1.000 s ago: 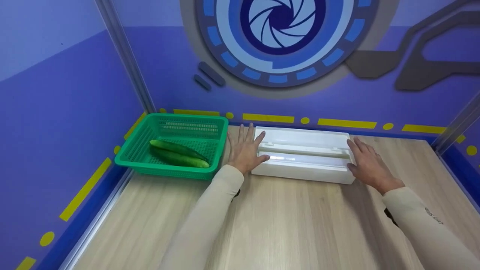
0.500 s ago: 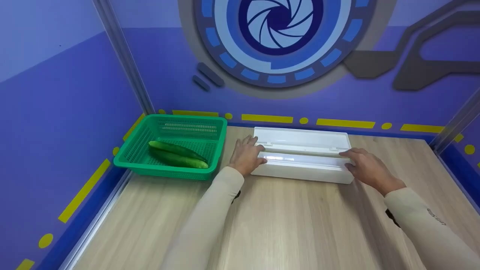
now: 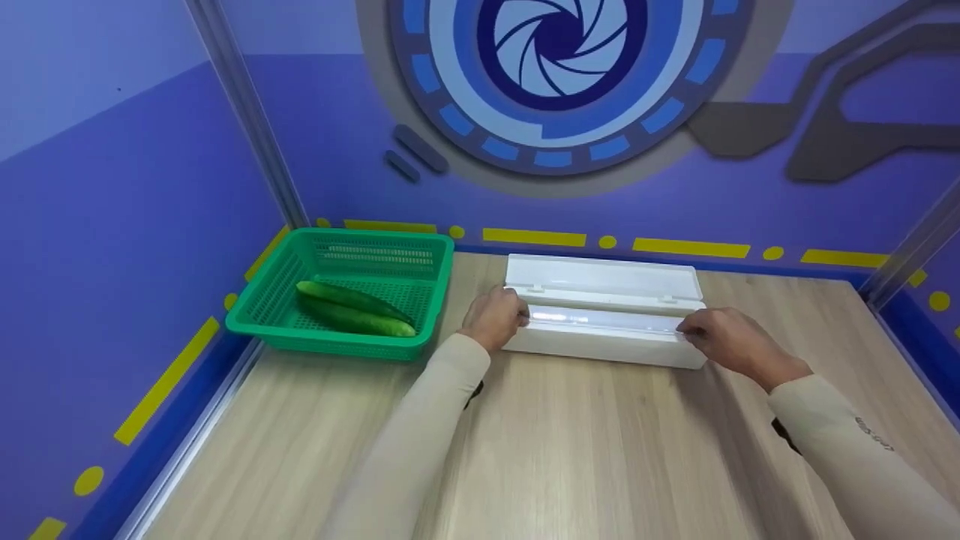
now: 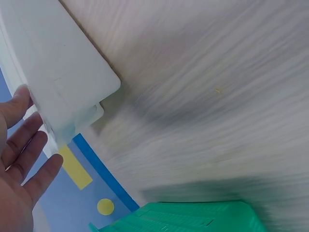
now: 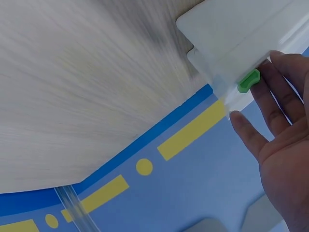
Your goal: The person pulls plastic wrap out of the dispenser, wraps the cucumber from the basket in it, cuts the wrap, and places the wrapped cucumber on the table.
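A white cling film dispenser box (image 3: pixel 600 349) stands on the table with its lid (image 3: pixel 607 276) tipped back. Clear cling film (image 3: pixel 600 320) shines along the opening between my hands. At the box's left end my left hand (image 3: pixel 493 319) pinches the film's edge between thumb and forefinger; the other fingers are spread beside the end wall in the left wrist view. My right hand (image 3: pixel 724 339) pinches the film at the right end. Beside its fingers in the right wrist view is a small green piece (image 5: pixel 248 81) at the box's edge.
Left of the box stands a green plastic basket (image 3: pixel 337 346) holding two cucumbers (image 3: pixel 356 307). A blue wall (image 3: pixel 480 202) with yellow marks rises behind the table (image 3: pixel 570 450), and another closes off the left side.
Both hands have gone from open beside the box's ends to pinching the film at its front opening. The fingers have drawn in and slightly toward the front; box and basket stayed put.
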Available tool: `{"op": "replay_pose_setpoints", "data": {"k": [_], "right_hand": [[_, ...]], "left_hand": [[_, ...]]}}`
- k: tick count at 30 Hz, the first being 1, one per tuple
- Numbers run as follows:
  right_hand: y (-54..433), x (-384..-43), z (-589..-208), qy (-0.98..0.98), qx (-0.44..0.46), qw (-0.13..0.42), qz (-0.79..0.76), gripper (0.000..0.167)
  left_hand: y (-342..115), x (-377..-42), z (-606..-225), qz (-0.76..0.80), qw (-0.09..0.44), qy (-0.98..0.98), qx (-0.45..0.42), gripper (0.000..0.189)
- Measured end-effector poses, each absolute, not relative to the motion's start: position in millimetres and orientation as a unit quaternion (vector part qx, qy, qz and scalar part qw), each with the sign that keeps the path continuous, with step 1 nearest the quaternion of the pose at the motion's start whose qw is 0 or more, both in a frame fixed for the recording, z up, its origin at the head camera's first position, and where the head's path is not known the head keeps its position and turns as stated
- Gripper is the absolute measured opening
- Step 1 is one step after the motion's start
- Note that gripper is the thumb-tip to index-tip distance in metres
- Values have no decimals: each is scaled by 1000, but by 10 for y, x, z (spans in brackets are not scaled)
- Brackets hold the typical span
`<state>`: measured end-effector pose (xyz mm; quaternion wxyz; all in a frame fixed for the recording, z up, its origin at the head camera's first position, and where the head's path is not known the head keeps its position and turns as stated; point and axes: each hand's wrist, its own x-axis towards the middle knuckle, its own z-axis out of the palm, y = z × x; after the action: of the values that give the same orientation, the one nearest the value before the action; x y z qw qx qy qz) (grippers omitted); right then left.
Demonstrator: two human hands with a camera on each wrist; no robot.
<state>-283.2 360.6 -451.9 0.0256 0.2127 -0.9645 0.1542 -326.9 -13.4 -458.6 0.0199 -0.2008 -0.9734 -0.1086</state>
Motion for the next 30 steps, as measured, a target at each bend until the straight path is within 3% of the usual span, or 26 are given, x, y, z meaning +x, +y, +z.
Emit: {"op": "replay_pose_setpoints", "data": {"k": [14,21,27,30], "right_hand": [[3593,-2848,-4559,-964,210,59,153,17],[3582,-2852,-4596,-957,212,114,159,19],[3560,-2890,-4660,-928,252,231,149,23],[3535,-2882,-4670,-930,241,232,154,22]], "left_hand": [[-77,-3329,-4640,-48,62,-974,-214,14],[-59,-3348,-4696,17,91,-966,-242,10],[-54,-3354,-4694,-121,58,-963,-232,12],[-57,-3367,-4689,-213,35,-954,-207,12]]}}
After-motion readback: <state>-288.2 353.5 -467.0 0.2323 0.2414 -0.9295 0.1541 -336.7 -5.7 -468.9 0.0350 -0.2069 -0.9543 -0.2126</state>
